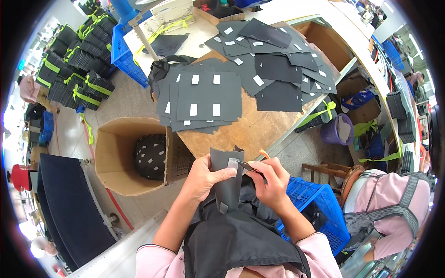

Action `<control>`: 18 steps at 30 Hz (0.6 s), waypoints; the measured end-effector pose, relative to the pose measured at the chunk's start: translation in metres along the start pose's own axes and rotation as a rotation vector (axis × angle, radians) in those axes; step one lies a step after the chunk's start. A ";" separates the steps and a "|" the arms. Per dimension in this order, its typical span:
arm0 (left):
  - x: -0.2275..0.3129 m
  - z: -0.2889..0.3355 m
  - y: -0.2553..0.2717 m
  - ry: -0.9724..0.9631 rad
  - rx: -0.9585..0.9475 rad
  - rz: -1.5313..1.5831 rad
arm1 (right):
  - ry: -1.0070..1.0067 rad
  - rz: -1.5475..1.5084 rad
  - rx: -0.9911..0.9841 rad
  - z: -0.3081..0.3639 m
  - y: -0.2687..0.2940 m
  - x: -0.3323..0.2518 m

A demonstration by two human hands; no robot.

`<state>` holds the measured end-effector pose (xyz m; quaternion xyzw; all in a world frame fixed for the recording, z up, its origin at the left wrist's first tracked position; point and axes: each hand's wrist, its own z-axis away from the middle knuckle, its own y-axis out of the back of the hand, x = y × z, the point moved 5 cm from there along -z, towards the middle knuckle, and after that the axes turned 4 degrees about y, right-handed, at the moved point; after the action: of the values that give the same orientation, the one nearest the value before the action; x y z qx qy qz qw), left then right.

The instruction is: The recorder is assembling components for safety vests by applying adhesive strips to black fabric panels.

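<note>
My left hand (pixel 204 178) grips a dark grey fabric panel (pixel 225 190), curled upright over my lap, with the thumb near a white rectangular patch (pixel 233 163). In my right hand (pixel 271 180) is a pair of small dark thread snips (pixel 247 165). Their tips meet the panel beside that patch, and an orange bit shows above the fingers. Ahead on the wooden table top lies a stack of similar grey panels (pixel 208 95), the uppermost bearing white patches. More panels (pixel 278 69) are spread in overlapping layers farther right.
An open cardboard box (pixel 116 139) holding patched dark pieces stands left of the table. Blue crates (pixel 320 204) and a co-worker in pink (pixel 394 199) are at right. A purple bin (pixel 334 129) sits beneath the bench. Tied dark bundles (pixel 74 74) fill the far left.
</note>
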<state>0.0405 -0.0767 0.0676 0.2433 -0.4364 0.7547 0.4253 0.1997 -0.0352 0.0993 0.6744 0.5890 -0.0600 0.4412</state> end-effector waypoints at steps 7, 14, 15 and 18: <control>-0.003 -0.004 0.000 0.049 -0.047 -0.101 | -0.375 -0.354 -0.081 -0.007 0.008 0.025; -0.012 -0.017 0.003 -0.003 -0.024 -0.105 | -0.536 -0.751 -0.683 -0.018 -0.010 0.060; -0.012 -0.018 0.000 0.004 -0.026 -0.106 | -0.543 -0.752 -0.679 -0.014 -0.011 0.058; -0.015 -0.020 -0.011 0.042 -0.077 -0.020 | -0.778 -0.616 -0.463 0.002 -0.011 0.059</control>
<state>0.0580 -0.0629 0.0514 0.2151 -0.4534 0.7381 0.4509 0.2093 0.0068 0.0571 0.2838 0.5505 -0.3001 0.7255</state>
